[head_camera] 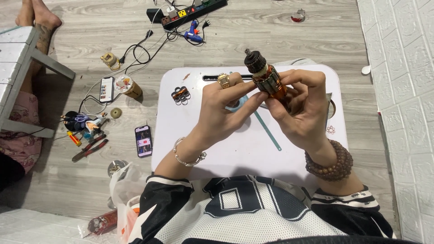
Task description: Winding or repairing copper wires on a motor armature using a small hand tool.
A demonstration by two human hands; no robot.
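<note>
A small white bench (190,135) stands on a grey wood-plank floor (271,31) beside a white brick-pattern wall (407,90). Above the bench, the left hand (217,110) and right hand (303,108) close their fingers around a copper-wound motor armature (266,77). A small copper coil (181,95) lies on the bench; two phones (143,141), red-handled pliers (90,147) and a black power strip (190,11) lie scattered on the floor.

To your left, two lit phone screens (143,140) (106,89) lie on the floor; a crumpled plastic bag (121,190) beside your knee
</note>
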